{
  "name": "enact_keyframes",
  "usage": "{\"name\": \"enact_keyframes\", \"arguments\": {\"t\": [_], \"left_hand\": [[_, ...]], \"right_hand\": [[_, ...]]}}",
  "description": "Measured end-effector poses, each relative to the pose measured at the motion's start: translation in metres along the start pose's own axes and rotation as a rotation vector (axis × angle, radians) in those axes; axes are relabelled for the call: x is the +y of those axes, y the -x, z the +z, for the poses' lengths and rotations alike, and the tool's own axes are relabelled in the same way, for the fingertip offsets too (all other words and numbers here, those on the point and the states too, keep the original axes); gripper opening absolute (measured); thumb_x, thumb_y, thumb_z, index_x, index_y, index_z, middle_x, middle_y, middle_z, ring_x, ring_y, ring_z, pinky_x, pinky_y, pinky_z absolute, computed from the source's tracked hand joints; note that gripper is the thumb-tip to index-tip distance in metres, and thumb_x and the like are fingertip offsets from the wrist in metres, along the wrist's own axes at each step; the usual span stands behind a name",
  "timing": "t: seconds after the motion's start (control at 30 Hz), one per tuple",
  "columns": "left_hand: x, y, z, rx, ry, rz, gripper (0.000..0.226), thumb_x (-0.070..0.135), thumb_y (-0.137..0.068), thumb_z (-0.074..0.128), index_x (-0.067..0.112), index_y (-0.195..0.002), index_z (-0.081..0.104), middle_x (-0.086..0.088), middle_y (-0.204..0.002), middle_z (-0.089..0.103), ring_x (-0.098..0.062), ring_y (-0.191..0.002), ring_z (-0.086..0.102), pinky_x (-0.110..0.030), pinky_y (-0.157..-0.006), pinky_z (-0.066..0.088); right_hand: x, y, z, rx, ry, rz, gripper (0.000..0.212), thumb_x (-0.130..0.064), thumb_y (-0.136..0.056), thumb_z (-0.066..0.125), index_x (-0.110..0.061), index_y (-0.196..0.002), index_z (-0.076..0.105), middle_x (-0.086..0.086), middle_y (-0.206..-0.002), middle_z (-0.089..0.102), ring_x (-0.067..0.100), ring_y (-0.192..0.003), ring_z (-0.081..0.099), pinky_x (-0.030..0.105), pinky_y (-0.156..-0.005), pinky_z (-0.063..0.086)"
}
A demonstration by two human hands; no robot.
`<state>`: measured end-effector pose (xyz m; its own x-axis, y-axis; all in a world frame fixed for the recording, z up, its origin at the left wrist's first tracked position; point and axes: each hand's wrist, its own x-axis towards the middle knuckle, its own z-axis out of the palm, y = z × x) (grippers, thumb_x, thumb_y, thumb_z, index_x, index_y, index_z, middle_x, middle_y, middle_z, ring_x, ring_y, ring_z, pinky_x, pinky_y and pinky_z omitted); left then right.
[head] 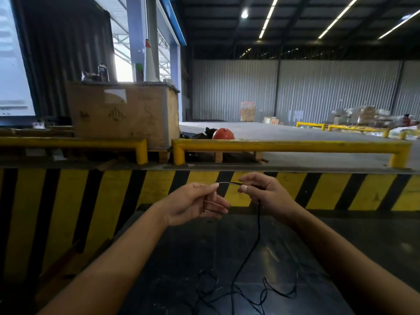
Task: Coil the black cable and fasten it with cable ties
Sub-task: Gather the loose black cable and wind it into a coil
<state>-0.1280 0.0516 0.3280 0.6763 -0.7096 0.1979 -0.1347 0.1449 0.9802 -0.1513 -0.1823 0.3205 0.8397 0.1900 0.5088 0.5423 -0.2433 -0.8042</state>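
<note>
A thin black cable runs between my two hands, held up in front of a striped wall. My left hand pinches one end between thumb and forefinger, with a short piece hanging down across the palm. My right hand grips the cable a little to the right. A short taut stretch spans the gap between the hands. From my right hand the cable drops straight down to the dark floor, where it lies in loose tangled loops. No cable ties are visible.
A yellow-and-black striped dock wall stands just behind my hands. Above it run yellow guard rails, a large cardboard box on a pallet, and a red round object. Stacked goods sit far right.
</note>
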Motion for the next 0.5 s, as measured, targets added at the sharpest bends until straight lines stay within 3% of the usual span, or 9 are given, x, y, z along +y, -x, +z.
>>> {"name": "enact_keyframes", "arguments": {"t": [0.13,0.23,0.33,0.43,0.5], "left_hand": [[0.015,0.001,0.024,-0.135,0.361,0.132,0.024,0.033,-0.085,0.064,0.011,-0.074,0.066,-0.012,-0.089,0.075,-0.025,-0.088,0.071,-0.04,-0.08,0.056],[0.022,-0.007,0.039,-0.099,0.442,0.157,0.027,0.03,-0.09,0.053,0.01,-0.092,0.072,-0.01,-0.099,0.075,-0.023,-0.097,0.07,-0.039,-0.087,0.055],[0.02,-0.017,0.039,-0.007,0.495,0.177,0.035,0.028,-0.091,0.045,0.015,-0.113,0.069,-0.009,-0.115,0.071,-0.026,-0.114,0.061,-0.046,-0.1,0.045],[0.023,-0.022,0.029,0.118,0.353,0.19,0.039,0.035,-0.093,0.034,0.036,-0.123,0.059,-0.002,-0.134,0.058,-0.023,-0.132,0.041,-0.052,-0.111,0.02],[0.026,-0.02,0.016,0.173,0.163,0.16,0.038,0.042,-0.097,0.027,0.048,-0.13,0.045,0.003,-0.149,0.039,-0.024,-0.141,0.024,-0.057,-0.112,0.008]], "right_hand": [[0.003,0.007,0.024,0.043,0.062,0.028,0.021,-0.03,-0.094,0.051,-0.035,-0.082,0.067,-0.01,-0.076,0.068,0.001,-0.06,0.055,0.019,-0.056,0.046],[0.004,0.018,0.055,-0.054,0.037,0.059,0.032,-0.024,-0.098,0.042,-0.026,-0.073,0.063,-0.011,-0.063,0.066,0.0,-0.054,0.053,0.022,-0.053,0.044],[0.002,0.028,0.077,-0.184,0.036,0.116,0.028,-0.029,-0.1,0.037,-0.024,-0.085,0.06,-0.006,-0.063,0.065,0.005,-0.057,0.056,0.021,-0.054,0.046],[0.006,0.036,0.081,-0.366,0.199,0.16,0.028,-0.033,-0.099,0.038,-0.014,-0.095,0.06,-0.004,-0.07,0.062,0.009,-0.064,0.059,0.026,-0.061,0.048],[0.008,0.039,0.071,-0.448,0.337,0.172,0.028,-0.034,-0.098,0.042,-0.016,-0.088,0.061,-0.006,-0.072,0.059,0.002,-0.062,0.056,0.027,-0.062,0.048]]}}
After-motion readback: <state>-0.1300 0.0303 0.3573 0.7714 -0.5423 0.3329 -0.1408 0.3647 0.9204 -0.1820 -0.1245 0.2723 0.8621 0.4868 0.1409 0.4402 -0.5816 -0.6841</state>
